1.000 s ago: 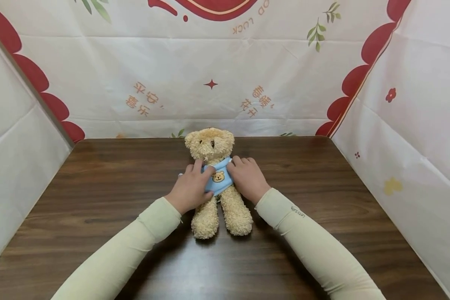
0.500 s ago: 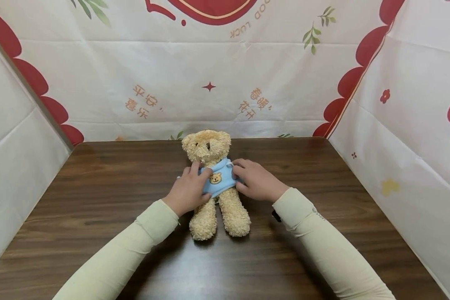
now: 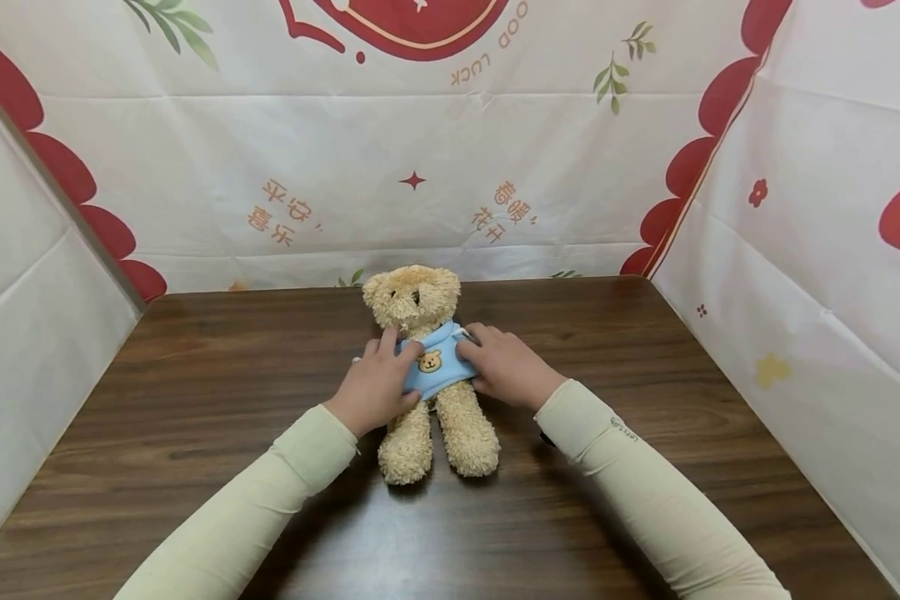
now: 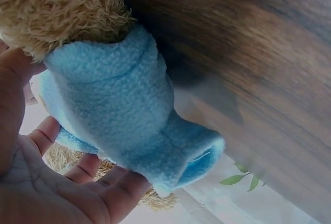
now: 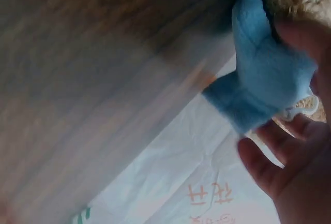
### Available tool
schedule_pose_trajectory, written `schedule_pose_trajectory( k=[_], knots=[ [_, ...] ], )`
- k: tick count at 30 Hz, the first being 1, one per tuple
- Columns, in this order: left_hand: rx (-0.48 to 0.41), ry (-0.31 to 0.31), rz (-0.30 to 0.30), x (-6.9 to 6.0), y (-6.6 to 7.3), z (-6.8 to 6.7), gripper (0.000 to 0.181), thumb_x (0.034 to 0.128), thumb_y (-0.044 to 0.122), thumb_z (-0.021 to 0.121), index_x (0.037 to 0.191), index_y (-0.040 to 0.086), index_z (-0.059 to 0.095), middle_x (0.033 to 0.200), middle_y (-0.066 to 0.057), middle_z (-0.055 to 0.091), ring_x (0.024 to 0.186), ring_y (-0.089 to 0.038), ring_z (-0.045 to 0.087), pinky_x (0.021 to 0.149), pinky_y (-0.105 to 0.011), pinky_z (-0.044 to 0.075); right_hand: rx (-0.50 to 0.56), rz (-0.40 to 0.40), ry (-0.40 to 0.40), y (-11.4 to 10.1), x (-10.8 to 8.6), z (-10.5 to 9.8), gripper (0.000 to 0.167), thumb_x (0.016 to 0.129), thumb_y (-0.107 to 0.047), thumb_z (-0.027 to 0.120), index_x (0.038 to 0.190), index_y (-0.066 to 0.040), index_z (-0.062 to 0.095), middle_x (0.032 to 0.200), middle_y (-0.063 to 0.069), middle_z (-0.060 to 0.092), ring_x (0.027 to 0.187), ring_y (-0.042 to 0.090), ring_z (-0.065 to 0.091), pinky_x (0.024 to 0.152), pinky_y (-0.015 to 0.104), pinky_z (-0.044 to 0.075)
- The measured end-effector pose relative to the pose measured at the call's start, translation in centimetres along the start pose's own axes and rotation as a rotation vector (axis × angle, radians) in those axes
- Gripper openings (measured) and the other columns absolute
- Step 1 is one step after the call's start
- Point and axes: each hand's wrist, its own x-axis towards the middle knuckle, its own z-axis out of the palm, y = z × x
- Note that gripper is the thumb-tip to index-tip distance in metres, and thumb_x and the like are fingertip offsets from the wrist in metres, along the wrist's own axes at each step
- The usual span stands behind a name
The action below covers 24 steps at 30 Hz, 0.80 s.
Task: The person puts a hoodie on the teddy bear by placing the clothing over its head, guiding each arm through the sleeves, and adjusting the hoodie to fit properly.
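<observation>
A tan plush bear (image 3: pixel 468 429) lies face up on the brown table, its head toward the back edge. It wears a blue shirt (image 3: pixel 441 377) with a small bear face on the front. The left hand (image 3: pixel 375 385) holds the shirt's left side, fingers over the chest and thumb lower down. On the other side, the right hand (image 3: pixel 512 367) grips the shirt's edge near the shoulder. In the left wrist view an empty blue sleeve (image 4: pixel 194 154) sticks out past the fingertips. Another blue sleeve (image 5: pixel 240 102) hangs beside the right fingers in the right wrist view.
The wooden table (image 3: pixel 217 358) has a white cloth (image 3: pixel 360 142) with red scallops and leaf prints standing behind it. White cloth walls (image 3: pixel 817 250) flank it on both sides.
The right hand drew outward from the shirt's edge, then came back against it with the fingers lower. The left hand has kept its place on the bear. The head view has shifted slightly.
</observation>
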Motion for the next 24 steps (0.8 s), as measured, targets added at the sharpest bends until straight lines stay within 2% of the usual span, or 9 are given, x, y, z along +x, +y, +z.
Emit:
schedule_pose_trajectory(
  k=[2,4,7,10,13,16,19,21,24],
  knots=[
    [-0.008,-0.001,0.003,0.0,0.1,0.0,0.057,0.086,0.034,0.078,0.133,0.016,0.05,0.126,-0.021,0.041,0.105,-0.04,0.052,0.063,-0.045,0.053,-0.023,0.014,0.061,-0.3,0.0,0.0,0.02,0.089,-0.017,0.074,0.099,-0.013,0.058,0.127,0.017,0.053,0.103,0.031,0.055,0.075,0.045,0.048],
    [-0.013,-0.001,0.005,0.0,0.1,0.1,0.057,0.0859,0.034,0.078,0.132,0.015,0.049,0.125,-0.022,0.041,0.102,-0.039,0.052,0.062,-0.044,0.053,-0.036,0.013,0.14,-0.6,0.0,-0.1,0.009,0.09,-0.015,0.069,0.09,-0.014,0.06,0.116,0.013,0.056,0.098,0.03,0.053,0.073,0.044,0.046],
    [-0.015,0.001,0.0,0.1,0.1,0.0,0.057,0.0857,0.034,0.078,0.131,0.014,0.049,0.124,-0.021,0.041,0.098,-0.036,0.052,0.061,-0.042,0.052,-0.044,0.005,0.218,-1.4,0.0,-0.3,0.009,0.088,-0.01,0.065,0.081,-0.014,0.062,0.095,0.007,0.056,0.081,0.025,0.049,0.065,0.04,0.042],
    [-0.014,0.007,-0.005,0.0,0.2,-0.1,0.057,0.0857,0.034,0.078,0.131,0.014,0.05,0.123,-0.02,0.04,0.098,-0.036,0.052,0.06,-0.042,0.052,-0.033,-0.026,0.23,-2.1,0.1,-0.5,0.011,0.087,-0.006,0.065,0.079,-0.014,0.065,0.08,0.003,0.055,0.069,0.021,0.047,0.061,0.039,0.042],
    [-0.017,0.018,0.0,0.0,0.2,-0.3,0.056,0.0853,0.032,0.079,0.131,0.014,0.051,0.124,-0.021,0.041,0.102,-0.039,0.053,0.06,-0.044,0.052,0.064,-0.056,0.202,-2.5,0.0,-0.7,0.013,0.087,-0.002,0.064,0.084,-0.013,0.069,0.077,-0.001,0.059,0.068,0.018,0.05,0.066,0.038,0.044],
    [-0.02,0.021,0.005,-0.1,0.2,-0.4,0.056,0.0854,0.031,0.079,0.131,0.014,0.051,0.125,-0.021,0.041,0.107,-0.042,0.052,0.062,-0.046,0.053,0.159,-0.013,0.214,-2.1,-0.1,-1.1,0.015,0.087,0.001,0.062,0.089,-0.011,0.071,0.082,-0.001,0.063,0.074,0.018,0.055,0.073,0.037,0.047],
    [-0.026,0.022,0.01,-0.1,0.2,-0.4,0.056,0.0857,0.03,0.079,0.131,0.014,0.051,0.125,-0.022,0.041,0.109,-0.043,0.052,0.064,-0.046,0.054,0.183,0.116,0.225,-1.0,-0.4,-1.4,0.014,0.09,0.0,0.061,0.098,-0.006,0.07,0.096,0.005,0.065,0.088,0.023,0.059,0.078,0.039,0.049],
    [-0.027,0.023,0.012,-0.1,0.2,-0.3,0.056,0.0858,0.03,0.079,0.131,0.014,0.051,0.125,-0.022,0.041,0.109,-0.042,0.052,0.065,-0.045,0.054,0.217,0.187,0.161,-0.3,-0.5,-1.5,0.017,0.092,-0.005,0.063,0.109,-0.004,0.067,0.108,0.01,0.063,0.096,0.025,0.058,0.082,0.04,0.049],
    [-0.024,0.024,0.013,-0.2,0.1,-0.2,0.057,0.0855,0.03,0.079,0.131,0.014,0.051,0.125,-0.022,0.041,0.108,-0.042,0.052,0.065,-0.045,0.054,0.28,0.219,-0.004,0.2,-0.4,-1.3,0.036,0.093,-0.013,0.068,0.126,-0.001,0.058,0.124,0.015,0.058,0.106,0.026,0.057,0.087,0.042,0.048]
  ],
)
